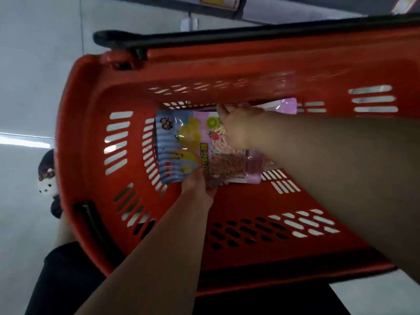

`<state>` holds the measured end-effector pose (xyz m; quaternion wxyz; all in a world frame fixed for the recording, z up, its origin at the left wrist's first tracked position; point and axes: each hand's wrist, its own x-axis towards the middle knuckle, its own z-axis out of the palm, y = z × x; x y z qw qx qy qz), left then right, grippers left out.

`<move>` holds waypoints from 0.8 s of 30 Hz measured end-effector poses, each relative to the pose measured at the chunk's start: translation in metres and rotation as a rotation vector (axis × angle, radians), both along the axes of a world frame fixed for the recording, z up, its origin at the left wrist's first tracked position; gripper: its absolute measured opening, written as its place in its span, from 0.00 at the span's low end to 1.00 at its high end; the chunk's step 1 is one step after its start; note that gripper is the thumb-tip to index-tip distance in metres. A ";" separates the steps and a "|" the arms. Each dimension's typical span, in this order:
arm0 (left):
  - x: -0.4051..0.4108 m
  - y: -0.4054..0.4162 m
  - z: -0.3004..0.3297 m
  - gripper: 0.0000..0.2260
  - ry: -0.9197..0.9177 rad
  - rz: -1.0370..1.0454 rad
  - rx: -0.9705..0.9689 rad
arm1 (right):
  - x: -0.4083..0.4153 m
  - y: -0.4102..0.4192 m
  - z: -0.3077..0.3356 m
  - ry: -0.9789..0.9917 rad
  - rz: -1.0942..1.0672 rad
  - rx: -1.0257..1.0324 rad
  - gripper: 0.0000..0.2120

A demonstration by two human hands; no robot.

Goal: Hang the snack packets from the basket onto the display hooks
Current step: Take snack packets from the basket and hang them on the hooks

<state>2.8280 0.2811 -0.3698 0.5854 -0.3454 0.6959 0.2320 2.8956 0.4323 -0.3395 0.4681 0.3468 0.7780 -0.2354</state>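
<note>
A red plastic basket with slotted walls fills the view, and both my arms reach down into it. At its bottom lie several snack packets, colourful with blue, yellow and pink print. My left hand pinches the near edge of the packets. My right hand is closed on the far end of them, next to a pink packet against the far wall. How many packets each hand holds is hidden by the hands. No display hooks are clearly visible.
The basket's black handle lies along its far rim. Grey floor surrounds the basket. A shelf base with price tags runs along the top. My slippered foot and dark trouser leg are at the left.
</note>
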 end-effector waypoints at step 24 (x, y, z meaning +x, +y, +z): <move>-0.113 0.070 0.254 0.05 0.351 -0.400 0.787 | 0.035 0.035 0.247 0.698 -0.985 0.006 0.13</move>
